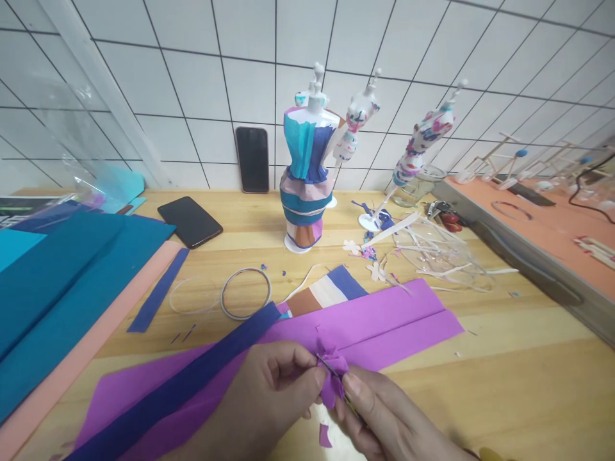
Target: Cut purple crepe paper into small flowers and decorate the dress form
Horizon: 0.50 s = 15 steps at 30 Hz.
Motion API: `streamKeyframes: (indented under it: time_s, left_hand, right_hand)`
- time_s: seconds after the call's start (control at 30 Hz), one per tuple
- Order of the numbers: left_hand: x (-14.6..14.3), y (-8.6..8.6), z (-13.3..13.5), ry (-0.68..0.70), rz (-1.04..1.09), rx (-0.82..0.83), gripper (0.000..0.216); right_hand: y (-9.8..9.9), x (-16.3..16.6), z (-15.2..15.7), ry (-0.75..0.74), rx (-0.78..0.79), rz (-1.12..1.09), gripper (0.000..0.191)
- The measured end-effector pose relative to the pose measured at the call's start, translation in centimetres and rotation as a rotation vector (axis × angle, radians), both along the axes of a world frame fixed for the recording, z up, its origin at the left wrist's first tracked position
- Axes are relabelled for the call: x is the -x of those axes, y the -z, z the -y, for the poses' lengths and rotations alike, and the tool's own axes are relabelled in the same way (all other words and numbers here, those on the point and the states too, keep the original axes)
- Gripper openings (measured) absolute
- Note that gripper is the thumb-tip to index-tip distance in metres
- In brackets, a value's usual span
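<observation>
My left hand (273, 390) pinches a small crumpled piece of purple crepe paper (331, 384) between thumb and fingertips. My right hand (384, 410) is closed around what look like scissors (331, 366); their thin metal blade lies across the purple piece, and the handles are mostly hidden by my palm. A small purple scrap (325, 436) shows just below my hands. Under and behind them stretches a long folded purple crepe paper sheet (398, 320), with a dark blue paper strip (206, 365) lying diagonally over its left part.
Folded teal paper (91, 269) and a peach strip (96, 346) lie left. Behind are a black phone (191, 221), another phone (252, 160) against the tiles, a paper-dressed mannequin (307, 205) and several smaller forms. A ring (246, 293) and tangled clear strips (432, 250) also lie there.
</observation>
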<state>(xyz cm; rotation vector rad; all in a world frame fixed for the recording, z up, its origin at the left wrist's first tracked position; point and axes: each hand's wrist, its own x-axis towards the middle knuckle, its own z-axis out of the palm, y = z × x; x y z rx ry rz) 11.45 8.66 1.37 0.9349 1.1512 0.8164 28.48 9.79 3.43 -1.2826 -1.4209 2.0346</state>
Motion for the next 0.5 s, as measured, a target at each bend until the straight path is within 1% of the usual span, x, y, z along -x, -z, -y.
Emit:
streamKeyframes:
  time_s: [0.1,0.23,0.37,0.5]
  left_hand:
    - [-0.4,0.3,0.1,-0.038,0.041,0.019,0.018]
    - [-0.7,0.4,0.3,-0.075,0.077,0.041,0.019]
    - [-0.8,-0.1,0.4,-0.090,0.085,0.040,0.019]
    - [-0.7,-0.2,0.4,-0.064,0.100,0.035,0.020]
  right_hand:
    - [0.0,0.0,0.1,-0.004,-0.038,0.049,0.047]
    - [0.5,0.1,0.2,-0.054,-0.103,0.065,0.055]
    - [1.4,-0.1,0.4,-0.086,-0.162,0.053,0.063]
    - [2.5,-0.5,0.7,-0.085,-0.216,0.070,0.062]
